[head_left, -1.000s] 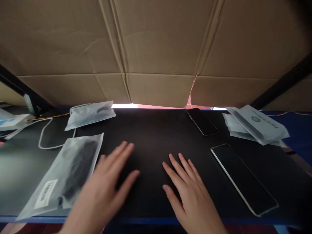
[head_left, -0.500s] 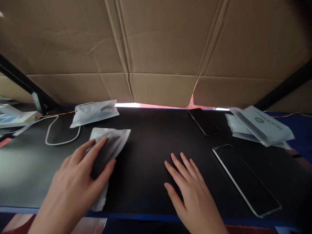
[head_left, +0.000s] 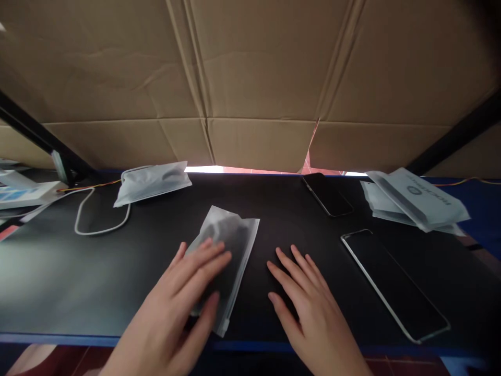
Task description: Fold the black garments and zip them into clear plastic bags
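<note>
Under the spread fingers of my left hand lies a frosted zip bag, flat on the black tabletop; the hand covers its left part, and a slider shows at its lower corner. My right hand rests on the tabletop to the right of the bag, fingers spread, holding nothing. Further right is a large dark phone-shaped slab with a clear rim. A smaller black phone lies behind it, toward the back edge.
Several frosted bags with printed lettering are stacked at back right. Another frosted bag lies at back left over a white cable. A white box sits at far left. A cardboard sheet rises behind the table.
My left hand has slid the frosted zip bag rightward, toward the middle of the table. My right hand has stayed almost in place.
</note>
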`<state>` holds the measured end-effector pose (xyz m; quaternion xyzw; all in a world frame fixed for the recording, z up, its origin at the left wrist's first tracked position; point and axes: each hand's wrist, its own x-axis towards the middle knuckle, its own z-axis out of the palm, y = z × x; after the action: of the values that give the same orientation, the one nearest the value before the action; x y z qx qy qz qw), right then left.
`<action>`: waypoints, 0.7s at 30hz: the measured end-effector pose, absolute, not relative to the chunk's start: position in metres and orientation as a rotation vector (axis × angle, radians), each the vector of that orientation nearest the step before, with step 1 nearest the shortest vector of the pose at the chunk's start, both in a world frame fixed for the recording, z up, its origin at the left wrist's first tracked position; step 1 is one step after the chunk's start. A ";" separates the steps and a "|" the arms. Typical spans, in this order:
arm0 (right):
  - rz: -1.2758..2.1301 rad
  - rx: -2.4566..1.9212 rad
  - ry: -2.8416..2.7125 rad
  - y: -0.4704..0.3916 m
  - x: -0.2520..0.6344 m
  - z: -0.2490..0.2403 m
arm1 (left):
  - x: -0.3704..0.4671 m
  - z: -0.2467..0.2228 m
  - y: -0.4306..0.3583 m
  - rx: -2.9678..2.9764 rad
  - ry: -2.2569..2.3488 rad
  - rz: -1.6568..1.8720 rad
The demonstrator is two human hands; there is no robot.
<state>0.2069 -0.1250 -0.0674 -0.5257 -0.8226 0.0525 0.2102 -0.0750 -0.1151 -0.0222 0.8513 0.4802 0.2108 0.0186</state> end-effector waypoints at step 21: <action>0.128 -0.937 -2.177 -0.107 0.178 -0.040 | -0.077 -0.033 -0.130 2.962 1.017 0.934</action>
<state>0.1779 -0.1071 -0.0396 -0.3659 -0.8505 0.0501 0.3746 -0.0768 -0.1301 -0.0330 0.9046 0.3106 0.2852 -0.0630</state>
